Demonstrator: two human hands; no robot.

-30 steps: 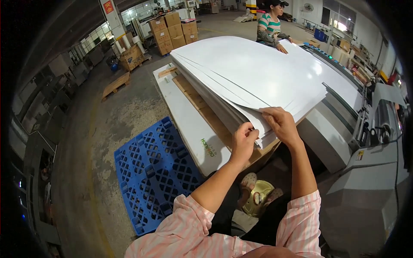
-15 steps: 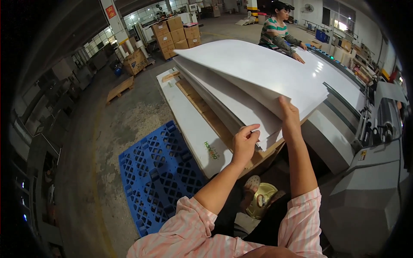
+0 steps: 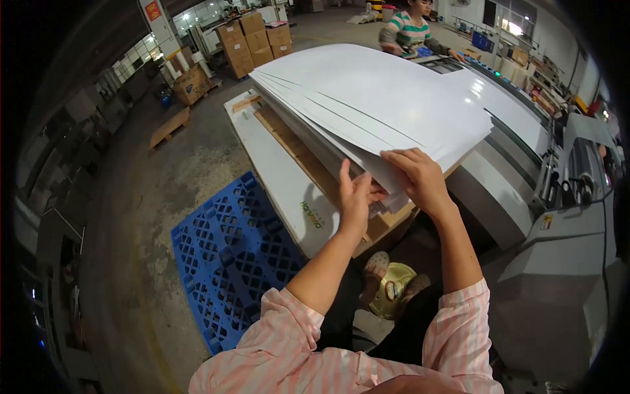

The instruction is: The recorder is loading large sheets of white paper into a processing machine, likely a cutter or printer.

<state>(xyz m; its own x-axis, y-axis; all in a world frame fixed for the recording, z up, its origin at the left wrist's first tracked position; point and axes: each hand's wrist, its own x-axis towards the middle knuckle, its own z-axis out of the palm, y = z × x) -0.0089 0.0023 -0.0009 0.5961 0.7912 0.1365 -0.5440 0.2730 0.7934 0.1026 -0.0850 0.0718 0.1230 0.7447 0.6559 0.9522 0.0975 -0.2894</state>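
Observation:
A stack of large glossy white sheets (image 3: 394, 98) lies before me, its upper sheets slightly fanned apart along the left edge. My right hand (image 3: 423, 178) is at the near corner of the stack, fingers bent over the edge of the upper sheets and gripping them. Beside that corner, to the left, my left hand (image 3: 356, 200) has its fingers apart and holds nothing. Its fingertips are close to the sheets' edges; whether they touch cannot be made out. Under the stack, a wooden pallet (image 3: 289, 141) shows along the left side.
A long white board (image 3: 262, 157) runs left of the stack, with a blue plastic pallet (image 3: 230, 262) on the floor beyond. A grey machine (image 3: 558, 262) stands at right. Across the sheets is a co-worker (image 3: 410, 29). Cardboard boxes (image 3: 252, 43) are piled behind. A gold-coloured round stool (image 3: 392, 289) is below me.
The raised upper sheets have come down nearly flat onto the stack. My right hand has lowered with them, and my left hand's fingers have spread. The co-worker's hand has left the sheet.

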